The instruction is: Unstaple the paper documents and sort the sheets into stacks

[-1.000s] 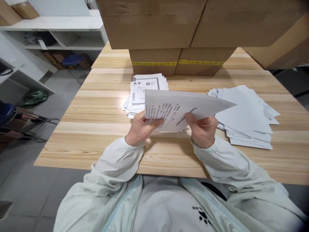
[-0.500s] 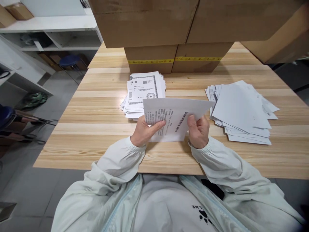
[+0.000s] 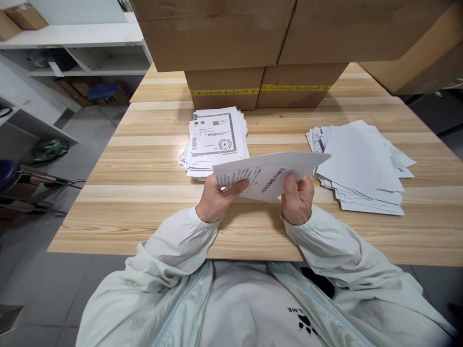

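A printed sheet of paper (image 3: 265, 176) is held above the table's near edge, bowed and tilted, its lines of text running sideways. My left hand (image 3: 219, 195) grips its left end, thumb on the printed face and fingers hidden underneath. At the other end, my right hand (image 3: 298, 197) pinches the sheet with the thumb on top. Whether more than one sheet is held I cannot tell. Just beyond my left hand lies a stack of printed papers (image 3: 215, 132), a bordered certificate with a round stamp uppermost. To the right rests a looser, fanned pile of papers (image 3: 361, 164), a mostly blank sheet on top.
Large cardboard boxes (image 3: 224, 38) are stacked at the back of the wooden table (image 3: 119, 207), the lower ones banded with yellow tape. Another carton (image 3: 427, 62) stands at the far right. Off the left side are a blue stool (image 3: 103, 90) and white shelving (image 3: 90, 34).
The sheet has tipped flatter and bowed more, its right end shifting to the right. Both hands keep their hold and have barely moved. The two paper piles look the same.
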The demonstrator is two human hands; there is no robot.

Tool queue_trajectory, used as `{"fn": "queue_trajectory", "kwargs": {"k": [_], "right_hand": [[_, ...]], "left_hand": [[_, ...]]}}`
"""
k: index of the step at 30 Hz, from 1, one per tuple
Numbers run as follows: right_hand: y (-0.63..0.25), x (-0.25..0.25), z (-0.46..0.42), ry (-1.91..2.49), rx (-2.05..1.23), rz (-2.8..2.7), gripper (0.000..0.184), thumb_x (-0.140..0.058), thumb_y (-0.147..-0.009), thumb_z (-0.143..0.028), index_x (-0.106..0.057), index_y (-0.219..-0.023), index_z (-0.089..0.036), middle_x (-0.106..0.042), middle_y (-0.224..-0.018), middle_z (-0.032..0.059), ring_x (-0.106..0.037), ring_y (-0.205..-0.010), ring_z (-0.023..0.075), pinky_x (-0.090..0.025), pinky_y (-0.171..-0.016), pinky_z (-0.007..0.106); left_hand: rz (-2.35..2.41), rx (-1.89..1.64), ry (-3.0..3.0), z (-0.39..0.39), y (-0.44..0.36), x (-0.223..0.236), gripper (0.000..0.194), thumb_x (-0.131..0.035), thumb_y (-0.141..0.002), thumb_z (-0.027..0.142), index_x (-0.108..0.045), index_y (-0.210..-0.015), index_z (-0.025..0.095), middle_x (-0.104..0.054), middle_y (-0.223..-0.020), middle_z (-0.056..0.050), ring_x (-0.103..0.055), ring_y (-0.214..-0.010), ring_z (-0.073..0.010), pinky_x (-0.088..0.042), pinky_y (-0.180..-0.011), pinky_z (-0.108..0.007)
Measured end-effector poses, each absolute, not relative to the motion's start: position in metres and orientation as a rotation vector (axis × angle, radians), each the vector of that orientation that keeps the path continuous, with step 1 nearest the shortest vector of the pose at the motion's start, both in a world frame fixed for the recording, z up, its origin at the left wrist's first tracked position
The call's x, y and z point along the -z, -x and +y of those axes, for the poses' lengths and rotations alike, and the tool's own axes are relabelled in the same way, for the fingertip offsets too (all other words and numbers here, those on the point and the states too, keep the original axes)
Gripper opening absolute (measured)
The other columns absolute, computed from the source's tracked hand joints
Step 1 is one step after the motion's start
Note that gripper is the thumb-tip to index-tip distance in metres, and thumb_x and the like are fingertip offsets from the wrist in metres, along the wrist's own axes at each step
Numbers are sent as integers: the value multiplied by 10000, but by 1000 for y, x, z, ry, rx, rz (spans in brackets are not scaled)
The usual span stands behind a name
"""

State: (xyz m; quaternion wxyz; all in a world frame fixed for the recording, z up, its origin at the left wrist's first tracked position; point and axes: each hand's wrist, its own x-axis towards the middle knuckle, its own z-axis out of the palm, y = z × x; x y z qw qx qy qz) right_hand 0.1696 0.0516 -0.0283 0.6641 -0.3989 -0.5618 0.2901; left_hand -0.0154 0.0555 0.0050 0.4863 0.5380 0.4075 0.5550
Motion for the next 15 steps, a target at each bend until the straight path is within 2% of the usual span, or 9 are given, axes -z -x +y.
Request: {"fn": "queue_trajectory", "kwargs": {"k": [7,11,13,15], "right_hand": [[-167,26,50,971,-696,-1293,375,-517,-943,-530,-656,-1142,-244,-724,-1074,67,-677,-1016,227,-559,-872,385],[-171,13,51,1109,-782,-1321,374,-536,-926,-553,-672,-1061,-233,-722,-909,51,-670,-813,199,-559,-710,339],[-178,6,54,1183,-896,-1359,366,-595,-887,-559,-685,-967,-214,-706,-827,41,-639,-710,182,-523,-612,311],[-189,1,56,1234,-1044,-1376,387,-649,-838,-575,-682,-891,-193,-695,-784,37,-612,-649,169,-481,-548,290]], "left_hand": [[1011,-1342,-1218,60,16,-3,319,-855,-653,416,-772,-842,172,-780,-907,-68,-717,-868,-239,-568,-815,-357],[941,-1221,-984,63,17,1,367,-834,-688,435,-757,-924,165,-773,-958,-88,-719,-878,-238,-563,-819,-366],[898,-1137,-876,65,19,3,416,-848,-668,432,-749,-967,161,-770,-984,-95,-717,-888,-236,-562,-829,-368],[934,-1061,-843,67,22,5,424,-873,-632,409,-745,-941,149,-768,-930,-84,-708,-821,-201,-563,-768,-321]]}}
